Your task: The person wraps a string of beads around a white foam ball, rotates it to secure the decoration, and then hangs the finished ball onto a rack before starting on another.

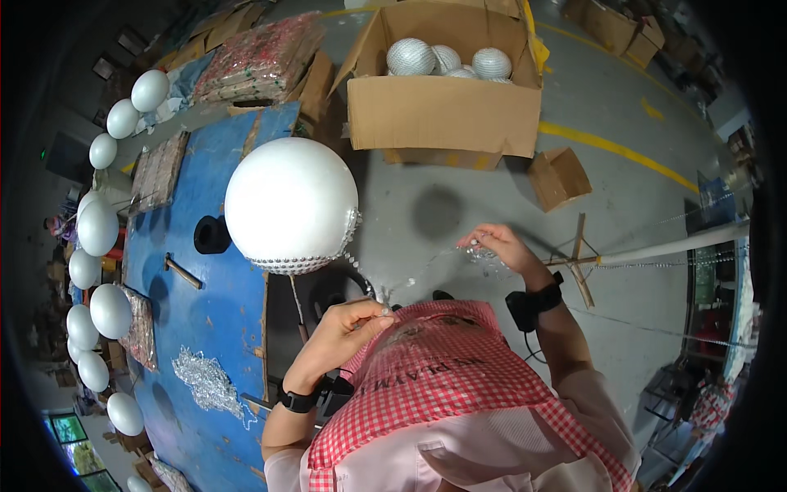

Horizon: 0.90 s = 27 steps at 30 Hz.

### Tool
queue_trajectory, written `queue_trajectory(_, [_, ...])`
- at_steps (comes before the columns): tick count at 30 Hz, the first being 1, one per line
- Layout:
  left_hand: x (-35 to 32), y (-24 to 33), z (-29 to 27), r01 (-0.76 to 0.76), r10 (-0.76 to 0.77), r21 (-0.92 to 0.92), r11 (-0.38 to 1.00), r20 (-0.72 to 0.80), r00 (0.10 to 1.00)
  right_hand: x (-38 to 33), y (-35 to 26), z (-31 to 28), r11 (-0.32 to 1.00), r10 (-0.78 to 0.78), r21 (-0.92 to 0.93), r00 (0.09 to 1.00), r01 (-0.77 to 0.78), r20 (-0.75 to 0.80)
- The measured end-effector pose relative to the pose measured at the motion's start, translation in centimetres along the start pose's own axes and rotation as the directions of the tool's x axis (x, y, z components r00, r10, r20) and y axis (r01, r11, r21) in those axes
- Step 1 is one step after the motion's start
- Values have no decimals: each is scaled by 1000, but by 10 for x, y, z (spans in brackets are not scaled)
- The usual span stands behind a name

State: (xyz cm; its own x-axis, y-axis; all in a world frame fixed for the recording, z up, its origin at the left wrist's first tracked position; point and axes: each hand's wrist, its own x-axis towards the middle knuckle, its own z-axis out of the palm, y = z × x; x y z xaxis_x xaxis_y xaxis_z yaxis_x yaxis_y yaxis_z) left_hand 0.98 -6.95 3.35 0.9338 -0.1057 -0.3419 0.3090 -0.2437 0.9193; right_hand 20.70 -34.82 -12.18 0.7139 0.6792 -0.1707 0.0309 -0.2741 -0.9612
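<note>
A large white ball (287,197) sits on a thin stick (297,303) at the edge of the blue table. Rows of silver beads circle its underside, and a loose bead strand (352,261) runs from its right side down toward my left hand. My left hand (348,330) is closed, thumb against fingers, on that strand in front of my apron. Farther right, my right hand (502,244) is raised with curled fingers around a clear, glinting bunch of bead string (484,255). A thin line of beads stretches between the two hands.
On the blue table (205,312) lie a hammer (182,271), a black ring-shaped object (211,235) and a heap of silver bead strands (203,381). White balls (110,310) line the far left. Ahead stands a carton (443,111) holding beaded balls, with a smaller box (560,179) beside it.
</note>
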Motion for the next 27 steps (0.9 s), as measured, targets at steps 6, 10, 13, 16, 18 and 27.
queue_trajectory(6, [9, -12, -2, 39, -33, -163, 986, 40, 999, -6, -48, -22, 983, -139, -130, 988, 130, -64])
queue_trajectory(10, [16, -2, -1, 67, -70, -252, 965, -4, 998, -13, -69, -18, 980, 8, -199, 993, 16, 119])
queue_trajectory(13, [18, -2, 3, 12, -18, -286, 958, -17, 1000, -20, -113, 4, 977, -19, -203, 975, 66, 222])
queue_trajectory(16, [22, 1, 6, 18, -21, -269, 963, -8, 1000, -23, -119, 33, 874, -201, -403, 957, 272, 210])
queue_trajectory(18, [25, 3, 6, 26, -21, -279, 960, 19, 1000, -22, -141, 55, 872, -269, -351, 934, 340, 234])
queue_trajectory(27, [17, 3, 0, 105, -88, -260, 960, 78, 993, -13, -152, 78, 941, -183, -211, 924, 263, 337])
